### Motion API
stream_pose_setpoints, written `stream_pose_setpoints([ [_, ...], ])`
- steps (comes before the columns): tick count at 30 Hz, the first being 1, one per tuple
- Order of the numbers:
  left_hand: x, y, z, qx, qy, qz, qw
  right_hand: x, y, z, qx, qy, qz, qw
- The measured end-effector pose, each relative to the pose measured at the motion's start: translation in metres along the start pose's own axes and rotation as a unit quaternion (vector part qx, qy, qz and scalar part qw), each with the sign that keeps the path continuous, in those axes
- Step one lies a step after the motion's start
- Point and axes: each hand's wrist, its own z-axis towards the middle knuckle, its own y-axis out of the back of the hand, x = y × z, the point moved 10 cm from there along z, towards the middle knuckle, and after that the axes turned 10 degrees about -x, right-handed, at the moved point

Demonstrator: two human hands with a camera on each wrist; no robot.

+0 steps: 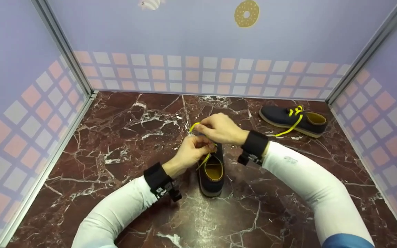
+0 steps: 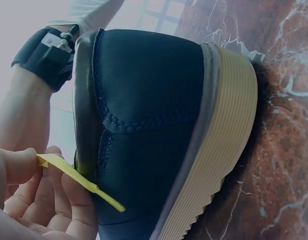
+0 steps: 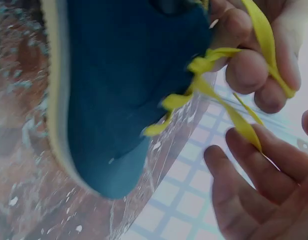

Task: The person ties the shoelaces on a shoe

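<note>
A dark navy shoe (image 1: 211, 186) with a yellow lining stands upright on the marbled surface, its heel towards me. My left hand (image 1: 191, 151) pinches a yellow shoelace (image 2: 74, 175) between thumb and fingers over the shoe's throat, and the lace's free end hangs beside the collar. Farther forward, my right hand (image 1: 223, 128) holds another stretch of the lace (image 3: 238, 122), which runs up from the knot at the eyelets to its fingers. In the right wrist view the lace crosses several eyelets above the toe. Both hands hide the front of the shoe in the head view.
A matching navy shoe (image 1: 281, 119) rests at the back right, one end of its yellow lace trailing onto the brown marbled surface (image 1: 133, 137). Lilac panels with pink and white squares (image 1: 192, 62) enclose the back and both sides.
</note>
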Motion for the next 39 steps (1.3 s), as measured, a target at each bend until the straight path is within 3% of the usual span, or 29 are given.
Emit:
stream_pose_setpoints([
  [5, 0.002, 0.001, -0.001, -0.017, 0.006, -0.009, 0.9998, 0.01, -0.026, -0.002, 0.088, 0.015, 0.02, 0.9958],
  [9, 0.002, 0.006, 0.0, -0.044, 0.005, 0.018, 0.9989, 0.011, -0.042, -0.01, 0.157, 0.009, 0.032, 0.987],
  [13, 0.001, 0.009, -0.001, -0.055, 0.003, 0.023, 0.9982, 0.011, -0.047, -0.016, 0.188, 0.002, 0.026, 0.9819],
  [17, 0.0, 0.006, -0.001, -0.043, -0.005, 0.003, 0.9991, 0.012, -0.037, -0.015, 0.157, 0.014, 0.032, 0.987],
  [21, 0.001, 0.003, 0.0, -0.027, -0.004, 0.006, 0.9996, 0.016, -0.018, -0.016, 0.088, 0.057, 0.029, 0.9941],
  [25, 0.0, 0.002, -0.002, -0.019, -0.018, 0.026, 0.9993, 0.02, 0.001, -0.023, 0.022, 0.094, 0.018, 0.9952],
  [30, -0.003, 0.002, -0.004, -0.012, -0.031, 0.017, 0.9993, 0.013, 0.022, -0.034, -0.047, 0.088, -0.004, 0.995],
  [39, -0.007, 0.003, -0.002, -0.029, -0.054, 0.039, 0.9973, -0.014, 0.021, -0.049, -0.027, 0.033, 0.025, 0.9988],
])
